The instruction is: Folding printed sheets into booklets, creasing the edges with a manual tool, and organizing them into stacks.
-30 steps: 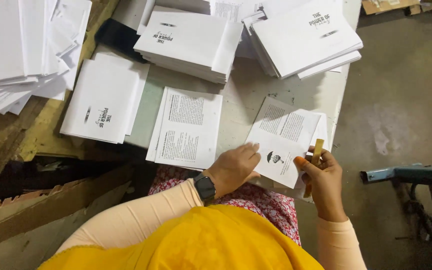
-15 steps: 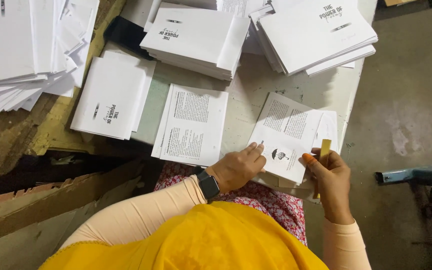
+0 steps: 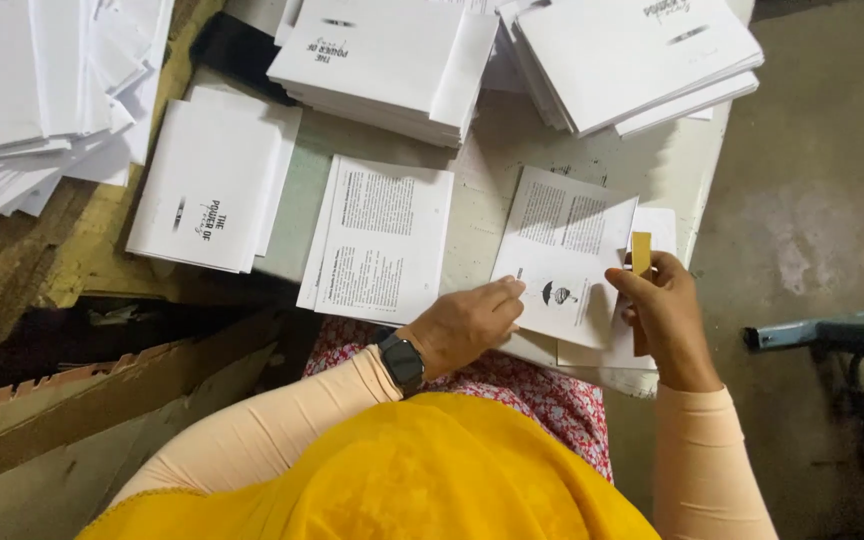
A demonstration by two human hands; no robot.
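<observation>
At lower centre of the frame, the left hand (image 3: pixel 467 322) lies flat with fingertips pinning the white printed folded sheet (image 3: pixel 564 258), while the right hand (image 3: pixel 664 318), just beside that sheet's right edge, is closed around a flat tan wooden stick (image 3: pixel 641 268) held upright. Judging from this, a clean crease needs the sheet's edges squared and held firmly while the stick is drawn along the fold. The pale, scuffed tabletop (image 3: pixel 512 130) carries 2 stacks of white booklets across the top, with grey concrete floor (image 3: pixel 812 200) at right.

around my bench (image 3: pixel 687 175) sit stacks of white booklets (image 3: pixel 382 60), a printed sheet (image 3: pixel 382 240), loose paper piles (image 3: pixel 42 90), a blue metal frame (image 3: pixel 832 335).
</observation>
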